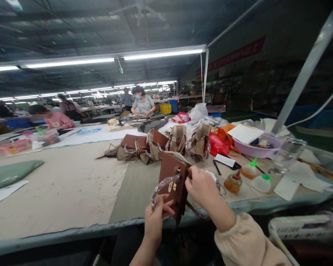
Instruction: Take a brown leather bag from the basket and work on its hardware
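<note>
**Two hands on one small brown bag**

Two bare hands hold a small brown leather bag [173,183] low in the centre of the frame, just above the near edge of the worktable [72,192]. The left hand [155,218] is closed around the bag's lower edge, thumb across the front, next to a clear plastic wrap [162,186] that covers the handle or strap. The right hand [201,188] grips the upper right side near the flap, fingers curled shut on it.

The bag looks light and fairly stiff in its panels, though the flap and strap seem to flex. The plastic wrap is probably slippery, so the firm leather edges are the safer places to take hold. Its metal fittings could scratch.

Behind it, in the middle of the frame, lies a row of similar bags [161,146]. To the right stand small bottles [255,175], a clear jar [287,155], scissors [220,188] and a pink basin [255,147]. Other people work at tables in the upper left.
</note>
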The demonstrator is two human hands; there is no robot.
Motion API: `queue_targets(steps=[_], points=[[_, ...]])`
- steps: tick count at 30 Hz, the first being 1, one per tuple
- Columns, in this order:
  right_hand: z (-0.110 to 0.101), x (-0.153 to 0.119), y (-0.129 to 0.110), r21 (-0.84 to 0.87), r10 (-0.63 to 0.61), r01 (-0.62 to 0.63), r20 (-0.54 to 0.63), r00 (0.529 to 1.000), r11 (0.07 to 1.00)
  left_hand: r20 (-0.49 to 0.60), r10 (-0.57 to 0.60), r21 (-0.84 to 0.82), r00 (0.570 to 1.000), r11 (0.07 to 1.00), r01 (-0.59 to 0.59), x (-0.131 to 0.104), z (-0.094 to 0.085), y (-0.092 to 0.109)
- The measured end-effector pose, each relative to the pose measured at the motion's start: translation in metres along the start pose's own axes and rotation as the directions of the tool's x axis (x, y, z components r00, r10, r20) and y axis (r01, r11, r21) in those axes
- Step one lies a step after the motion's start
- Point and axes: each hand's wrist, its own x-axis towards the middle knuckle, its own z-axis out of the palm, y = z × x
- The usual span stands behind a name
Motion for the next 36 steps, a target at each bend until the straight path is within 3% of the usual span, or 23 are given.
queue_targets(steps=[4, 10, 18, 23, 29, 36], points=[[-0.009, 0.019, -0.003, -0.150, -0.045, 0.051, 0.042, 0.998, 0.987, -0.041, -0.044, -0.102, 0.998, 0.994, 0.040, 0.013, 0.012, 0.001], [0.000, 0.040, -0.003, -0.162, -0.140, 0.153, 0.089, 0.986, 0.975, -0.023, 0.004, -0.124, 1.000, 0.992, -0.007, 0.024, 0.025, 0.008], [0.016, 0.047, -0.001, -0.157, -0.125, 0.121, -0.015, 0.992, 0.980, -0.025, 0.022, -0.089, 0.999, 0.996, -0.024, 0.035, 0.018, 0.007], [0.020, 0.050, 0.000, -0.137, -0.208, 0.203, -0.017, 0.978, 0.970, -0.033, -0.003, -0.176, 0.999, 0.984, -0.003, 0.037, 0.014, 0.003], [0.027, 0.061, -0.005, -0.144, -0.248, 0.241, -0.031, 0.968, 0.960, -0.078, -0.002, -0.197, 0.997, 0.980, -0.013, 0.037, 0.017, 0.004], [0.031, 0.070, -0.011, -0.185, -0.214, 0.198, -0.069, 0.974, 0.962, -0.095, -0.052, -0.273, 0.994, 0.962, 0.025, 0.037, 0.023, 0.005]])
